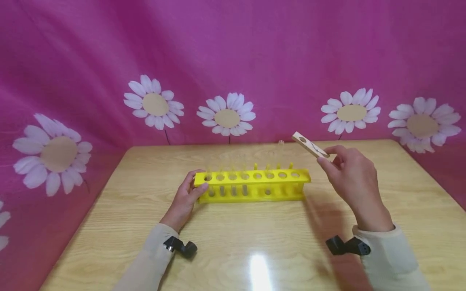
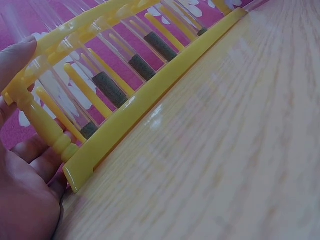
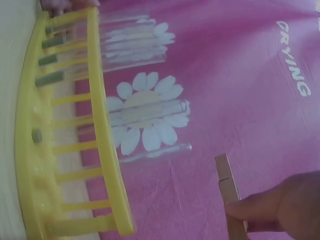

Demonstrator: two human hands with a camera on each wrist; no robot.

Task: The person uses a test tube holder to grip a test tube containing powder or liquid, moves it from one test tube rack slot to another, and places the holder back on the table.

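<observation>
A yellow test tube rack (image 1: 251, 198) stands on the table, its left end gripped by my left hand (image 1: 183, 200). The thumb lies on the top bar's front corner, with fingers behind the end post. Several clear test tubes (image 2: 110, 89) with dark grey material at the bottom stand in the rack, mostly at its left. Another clear tube (image 3: 172, 151) rises near the back pegs. Up and right of the rack, my right hand (image 1: 354, 178) pinches a wooden clothespin (image 1: 309, 144) between thumb and fingers. The clothespin is apart from the tubes.
The wooden table (image 1: 225, 242) extends around the rack. Behind it hangs a magenta cloth (image 1: 276, 60) printed with white daisies. Yellow pegs (image 1: 291, 165) stick up along the rack's back. A black camera mount sits on each wrist.
</observation>
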